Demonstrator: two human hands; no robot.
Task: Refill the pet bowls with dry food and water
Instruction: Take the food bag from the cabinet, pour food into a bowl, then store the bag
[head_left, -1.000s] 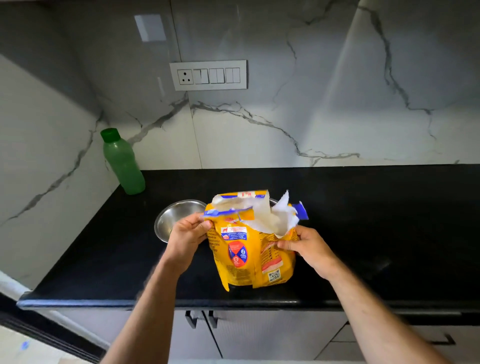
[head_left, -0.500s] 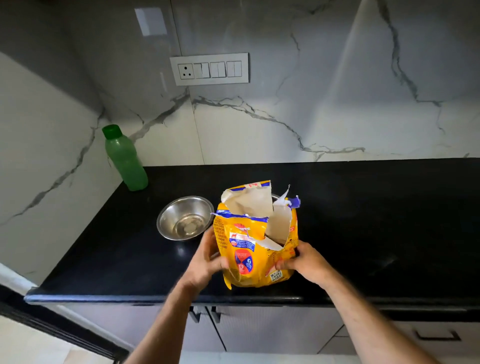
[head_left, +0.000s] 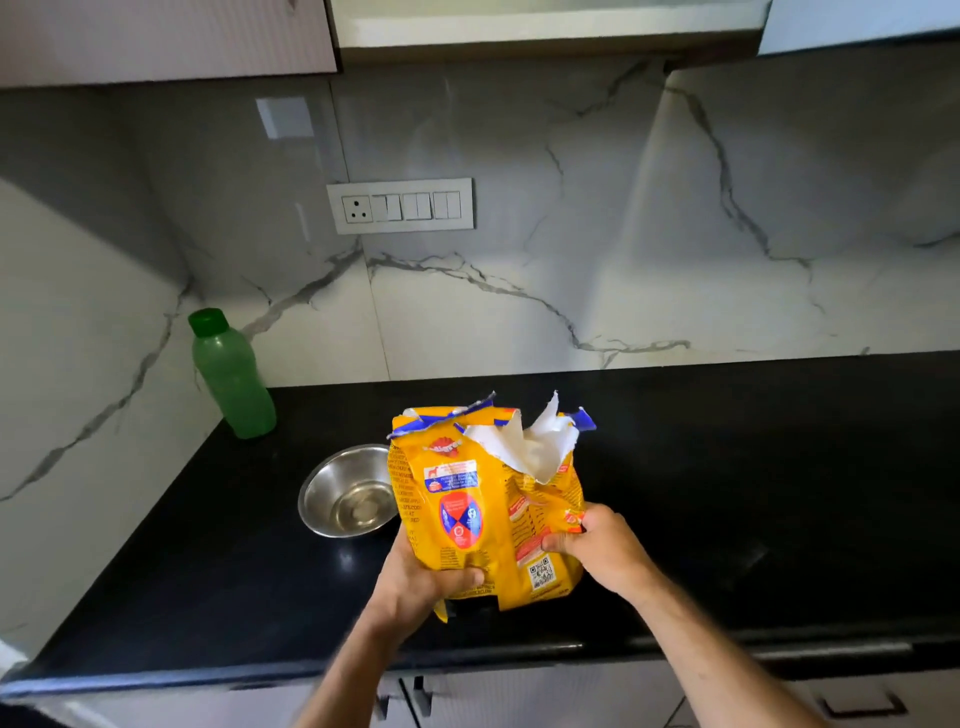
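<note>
A yellow dry pet food bag (head_left: 483, 499) with a torn-open top is held upright just above the black counter (head_left: 753, 493). My left hand (head_left: 421, 577) grips its lower left corner from beneath. My right hand (head_left: 602, 551) clasps its right side. A steel bowl (head_left: 345, 493) sits on the counter just left of the bag, partly hidden behind it, and looks empty. A green capped bottle (head_left: 231, 376) stands in the back left corner. In the earlier frames a second bowl's rim showed behind the bag; now it is hidden.
A marble wall with a switch panel (head_left: 401, 205) rises behind the counter, and another marble wall closes the left side. Upper cabinets (head_left: 166, 36) hang overhead. Drawer fronts with handles (head_left: 862, 704) lie under the counter's front edge.
Both hands slid from the bag's torn top down to its lower part. The bag has lifted off the counter, and the camera tilted upward.
</note>
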